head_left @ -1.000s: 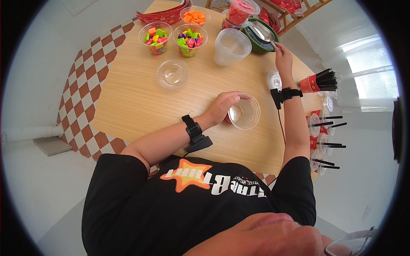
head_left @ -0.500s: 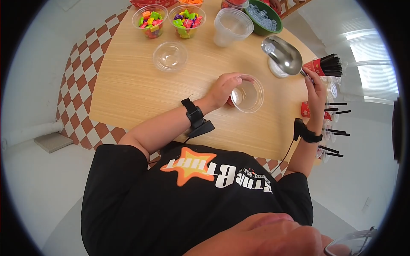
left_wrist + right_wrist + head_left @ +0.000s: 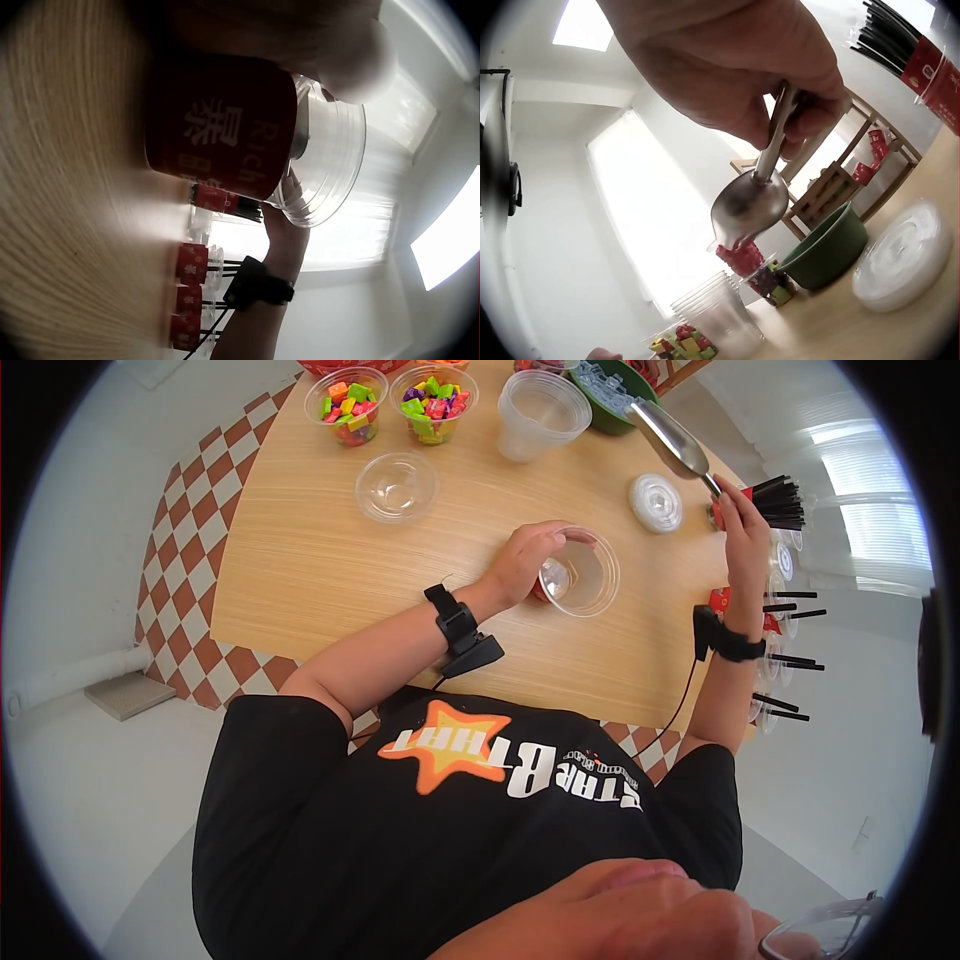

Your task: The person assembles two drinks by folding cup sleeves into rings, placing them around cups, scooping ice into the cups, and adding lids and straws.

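Observation:
My left hand [image 3: 528,565] grips the side of a clear plastic cup [image 3: 602,588], which stands on the table with its mouth toward the head camera. A red paper sleeve [image 3: 232,146] wraps the cup in the left wrist view. Raised above the table, my right hand [image 3: 745,545] holds a metal scoop [image 3: 675,445] by its handle. The scoop tilts on its side, its tip overlapping the rim of a green bowl [image 3: 825,251] in the head view. Clear, ice-like pieces [image 3: 602,385] lie in that bowl. A glassy bit shows at the scoop's lip.
White lids [image 3: 657,503] lie below the scoop. Nested clear cups [image 3: 540,420], two cups of colourful wrapped candies [image 3: 435,405] and a clear dome lid [image 3: 397,488] stand farther back and left. Black straws [image 3: 778,503] and several sleeved cups line the right edge.
The scoop has come out of the green bowl toward me, over the lids, then swung partly back toward the bowl and turned on its side. My left hand keeps holding the cup.

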Available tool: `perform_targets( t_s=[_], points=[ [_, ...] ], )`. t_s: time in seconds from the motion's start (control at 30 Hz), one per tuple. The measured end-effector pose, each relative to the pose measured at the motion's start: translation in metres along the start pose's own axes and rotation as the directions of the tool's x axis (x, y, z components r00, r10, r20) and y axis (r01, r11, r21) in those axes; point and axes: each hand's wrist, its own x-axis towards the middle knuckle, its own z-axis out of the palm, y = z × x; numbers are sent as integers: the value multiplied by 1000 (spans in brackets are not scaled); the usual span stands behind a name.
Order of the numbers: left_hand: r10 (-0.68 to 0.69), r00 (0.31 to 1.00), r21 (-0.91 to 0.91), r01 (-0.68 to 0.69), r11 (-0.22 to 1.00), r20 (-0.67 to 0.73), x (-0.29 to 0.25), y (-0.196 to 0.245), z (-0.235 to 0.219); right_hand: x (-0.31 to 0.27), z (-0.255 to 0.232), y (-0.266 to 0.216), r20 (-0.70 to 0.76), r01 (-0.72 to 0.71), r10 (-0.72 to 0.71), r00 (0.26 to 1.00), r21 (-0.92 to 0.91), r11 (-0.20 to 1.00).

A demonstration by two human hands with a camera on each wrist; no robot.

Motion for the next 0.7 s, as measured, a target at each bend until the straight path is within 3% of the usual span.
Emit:
perform_targets(
  t_s=[0.23,0.37,0.43,0.47,0.53,0.57,0.63,0.67,0.7],
  points=[
    [-16,1000,-17,17,1000,14,-1,2,1,89,66,27,2,-156,157,988,129,979],
    [-5,1000,-8,5,1000,14,-1,3,0,105,93,25,-33,-105,116,993,232,967],
    [-19,1000,-7,19,1000,18,-1,4,0,104,96,28,52,-100,87,995,400,911],
    [-13,1000,12,13,1000,19,-1,4,0,100,93,29,47,-104,93,995,398,912],
    [-6,1000,27,6,1000,26,0,5,0,87,84,29,-23,-67,74,997,222,973],
    [-5,1000,28,4,1000,23,0,5,1,78,78,34,-26,-67,75,997,218,974],
    [-3,1000,29,2,1000,21,0,5,1,56,67,48,-112,69,-82,990,-118,991],
    [-3,1000,33,2,999,18,-1,6,1,41,62,43,-114,68,-82,990,-120,990],
    [-4,1000,38,3,999,17,0,6,1,22,58,34,-27,191,-214,976,-349,917]
  ],
)
